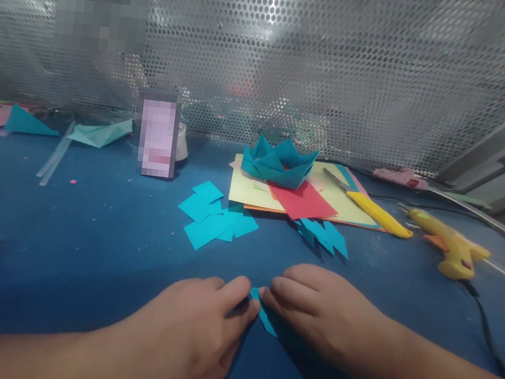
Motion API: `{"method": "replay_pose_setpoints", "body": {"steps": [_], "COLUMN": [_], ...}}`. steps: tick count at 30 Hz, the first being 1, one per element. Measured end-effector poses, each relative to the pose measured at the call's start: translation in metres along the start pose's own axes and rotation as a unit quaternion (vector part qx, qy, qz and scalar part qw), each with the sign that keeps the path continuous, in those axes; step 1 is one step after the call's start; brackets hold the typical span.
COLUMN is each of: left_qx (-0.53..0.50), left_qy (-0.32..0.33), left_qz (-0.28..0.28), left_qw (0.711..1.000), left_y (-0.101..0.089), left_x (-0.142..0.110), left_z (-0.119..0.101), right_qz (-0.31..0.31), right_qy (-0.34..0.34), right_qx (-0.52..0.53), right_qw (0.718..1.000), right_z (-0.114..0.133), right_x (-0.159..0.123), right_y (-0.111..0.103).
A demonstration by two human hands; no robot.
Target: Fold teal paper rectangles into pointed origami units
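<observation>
A small piece of blue paper (267, 321) lies on the blue table between my hands, partly hidden by the fingers. My left hand (201, 320) pinches its left side with thumb and forefinger. From the right, my right hand (321, 310) presses its fingertips on the upper edge of the same paper, fingers curled together. Just beyond my hands lie several loose blue paper squares (207, 224), and to their right some folded blue paper pieces (322, 235).
A blue folded paper crown shape (278, 162) and a red paper square (303, 200) rest on stacked coloured sheets (247, 192). A yellow utility knife (377, 213) overlaps the stack. On the right is a yellow glue gun (451, 242) with its cord. A phone (156, 139) stands at back left.
</observation>
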State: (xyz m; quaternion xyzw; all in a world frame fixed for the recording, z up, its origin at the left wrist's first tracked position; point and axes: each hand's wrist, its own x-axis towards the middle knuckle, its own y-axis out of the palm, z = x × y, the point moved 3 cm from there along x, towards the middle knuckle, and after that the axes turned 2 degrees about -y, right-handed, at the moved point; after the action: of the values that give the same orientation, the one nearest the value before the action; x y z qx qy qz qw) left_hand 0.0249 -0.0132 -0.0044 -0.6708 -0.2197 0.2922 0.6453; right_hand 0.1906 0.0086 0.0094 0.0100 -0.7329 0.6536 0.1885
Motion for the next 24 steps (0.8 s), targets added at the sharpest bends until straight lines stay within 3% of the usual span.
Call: {"method": "replay_pose_setpoints", "body": {"steps": [11,19,24], "left_qx": [-0.012,-0.025,-0.04], "left_qy": [0.016,0.031,0.034], "left_qz": [-0.051,-0.023,-0.009], "left_qw": [0.998,0.999,0.999], "left_y": [0.003,-0.006,-0.012], "left_x": [0.0,-0.002,-0.004], "left_z": [0.001,0.0,0.001], "right_qz": [-0.011,0.008,0.055], "right_qy": [-0.009,-0.017,-0.043], "right_qx": [0.022,0.013,-0.002], "right_qw": [1.0,1.0,0.998], "right_z": [-0.007,-0.007,0.0], "right_x": [-0.004,-0.001,0.002], "right_y": [0.005,-0.003,-0.01]}}
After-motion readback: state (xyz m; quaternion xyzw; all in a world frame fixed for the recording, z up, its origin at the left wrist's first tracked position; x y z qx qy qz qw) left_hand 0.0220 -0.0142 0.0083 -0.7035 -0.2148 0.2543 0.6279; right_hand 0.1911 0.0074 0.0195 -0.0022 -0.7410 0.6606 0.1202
